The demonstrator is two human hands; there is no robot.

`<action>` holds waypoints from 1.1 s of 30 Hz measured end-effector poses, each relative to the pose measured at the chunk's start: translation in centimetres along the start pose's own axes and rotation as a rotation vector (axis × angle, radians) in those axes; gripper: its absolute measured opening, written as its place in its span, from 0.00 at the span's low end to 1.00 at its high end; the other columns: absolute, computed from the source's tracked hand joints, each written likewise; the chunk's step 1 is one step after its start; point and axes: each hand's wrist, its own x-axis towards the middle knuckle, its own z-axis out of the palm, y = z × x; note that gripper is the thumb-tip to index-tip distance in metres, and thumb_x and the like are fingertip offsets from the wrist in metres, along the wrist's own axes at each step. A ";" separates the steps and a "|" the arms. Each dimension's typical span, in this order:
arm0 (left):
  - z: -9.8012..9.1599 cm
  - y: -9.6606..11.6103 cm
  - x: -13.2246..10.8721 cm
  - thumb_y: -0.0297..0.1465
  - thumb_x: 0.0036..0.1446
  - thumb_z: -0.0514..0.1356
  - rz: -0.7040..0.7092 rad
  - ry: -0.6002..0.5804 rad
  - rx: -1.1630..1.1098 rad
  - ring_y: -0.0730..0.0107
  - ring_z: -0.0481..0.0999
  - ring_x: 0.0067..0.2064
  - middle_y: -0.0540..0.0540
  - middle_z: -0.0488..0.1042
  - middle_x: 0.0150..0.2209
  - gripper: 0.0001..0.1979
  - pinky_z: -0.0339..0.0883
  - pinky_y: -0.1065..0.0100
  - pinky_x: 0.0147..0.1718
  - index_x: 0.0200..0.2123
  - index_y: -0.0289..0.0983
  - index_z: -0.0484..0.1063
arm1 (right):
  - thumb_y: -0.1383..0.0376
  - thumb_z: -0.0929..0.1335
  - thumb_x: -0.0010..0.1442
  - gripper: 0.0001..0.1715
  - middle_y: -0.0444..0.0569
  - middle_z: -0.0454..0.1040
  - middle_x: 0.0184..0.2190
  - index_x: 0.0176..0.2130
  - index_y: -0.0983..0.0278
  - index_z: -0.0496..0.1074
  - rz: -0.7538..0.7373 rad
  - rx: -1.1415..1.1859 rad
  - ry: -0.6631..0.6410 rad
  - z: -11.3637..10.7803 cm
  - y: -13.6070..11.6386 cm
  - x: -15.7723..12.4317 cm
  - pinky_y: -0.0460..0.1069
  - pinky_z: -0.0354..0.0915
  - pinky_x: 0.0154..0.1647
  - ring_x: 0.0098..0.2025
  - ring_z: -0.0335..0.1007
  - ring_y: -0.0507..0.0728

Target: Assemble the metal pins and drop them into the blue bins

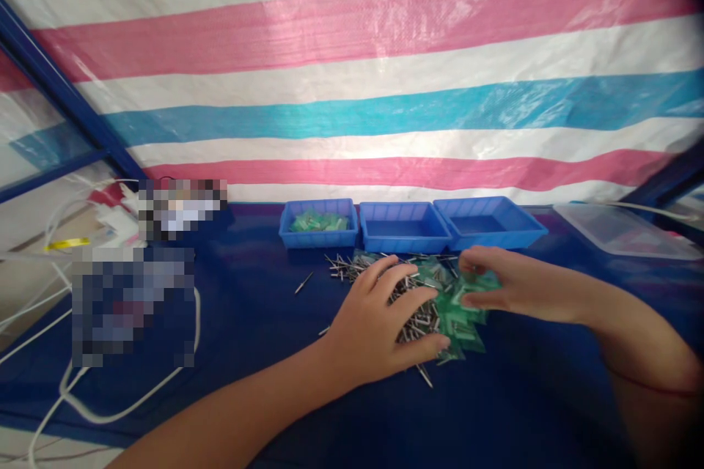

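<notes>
Sorting step, seemingly: metal pins (421,321) on tabletop (247,278) were covered by left hand (366,324), fingers spread; adjoining green packets (463,331) were touched by right hand (511,282), fingers part-closed, grip unclear. Packet separation was needed next.

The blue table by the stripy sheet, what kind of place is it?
Probably a workbench for small parts: three blue bins in a row, a heap of thin metal pieces, and striped sheeting behind.
</notes>
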 end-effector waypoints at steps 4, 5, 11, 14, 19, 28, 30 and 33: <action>-0.8 -0.4 0.0 0.43 0.56 0.60 -0.116 0.094 -0.084 0.54 0.63 0.58 0.38 0.69 0.53 0.24 0.56 0.53 0.58 0.53 0.37 0.68 | 0.54 0.67 0.57 0.13 0.44 0.66 0.25 0.30 0.60 0.66 -0.005 0.322 0.034 -1.4 -1.4 -0.3 0.47 0.58 0.24 0.26 0.61 0.51; -1.0 -0.4 0.1 0.43 0.55 0.61 -0.164 0.103 -0.123 0.55 0.65 0.56 0.39 0.70 0.52 0.26 0.58 0.54 0.57 0.54 0.37 0.66 | 0.55 0.68 0.57 0.12 0.44 0.65 0.25 0.31 0.60 0.67 -0.013 0.400 0.080 -1.3 -2.2 -0.3 0.47 0.58 0.25 0.26 0.61 0.51; -1.4 -0.1 0.6 0.41 0.56 0.61 -0.375 0.007 -0.506 0.65 0.75 0.41 0.45 0.76 0.42 0.20 0.67 0.67 0.40 0.49 0.38 0.70 | 0.58 0.72 0.52 0.10 0.43 0.69 0.27 0.31 0.61 0.72 -0.105 0.688 0.186 1.5 -7.6 0.4 0.46 0.62 0.28 0.29 0.65 0.51; -1.4 -0.2 0.6 0.39 0.57 0.60 -0.480 0.055 -0.635 0.67 0.74 0.37 0.47 0.77 0.36 0.13 0.66 0.68 0.37 0.39 0.36 0.74 | 0.58 0.71 0.54 0.10 0.45 0.73 0.30 0.35 0.61 0.73 -0.115 0.782 0.197 2.3 -8.7 0.8 0.47 0.65 0.30 0.31 0.68 0.52; -1.8 -0.8 0.8 0.37 0.53 0.64 -0.616 0.263 -0.831 0.71 0.72 0.31 0.49 0.74 0.29 0.10 0.64 0.70 0.32 0.30 0.35 0.71 | 0.59 0.72 0.53 0.14 0.47 0.75 0.38 0.40 0.60 0.73 -0.100 0.816 0.190 3.0 -9.2 1.3 0.50 0.69 0.39 0.39 0.71 0.56; -2.4 -1.6 1.0 0.54 0.55 0.54 -0.762 0.168 -0.949 0.74 0.70 0.30 0.45 0.73 0.38 0.31 0.61 0.74 0.25 0.52 0.37 0.67 | 0.70 0.67 0.58 0.07 0.49 0.74 0.32 0.39 0.63 0.74 -0.382 0.163 0.723 3.6 -9.6 0.8 0.49 0.67 0.32 0.33 0.70 0.54; -2.3 -1.7 1.1 0.60 0.54 0.46 -0.862 0.121 -1.064 0.76 0.67 0.25 0.44 0.72 0.33 0.37 0.57 0.74 0.20 0.45 0.32 0.71 | 0.74 0.67 0.56 0.14 0.52 0.74 0.36 0.43 0.64 0.73 -0.512 -0.046 0.799 3.5 -9.5 0.6 0.51 0.68 0.36 0.37 0.71 0.56; -2.4 -1.5 1.3 0.57 0.52 0.53 -0.883 0.062 -1.181 0.77 0.65 0.23 0.48 0.70 0.25 0.33 0.57 0.74 0.22 0.35 0.30 0.73 | 0.78 0.65 0.55 0.19 0.54 0.74 0.38 0.45 0.64 0.73 -0.621 -0.216 0.800 3.9 -9.4 0.8 0.53 0.69 0.39 0.41 0.71 0.59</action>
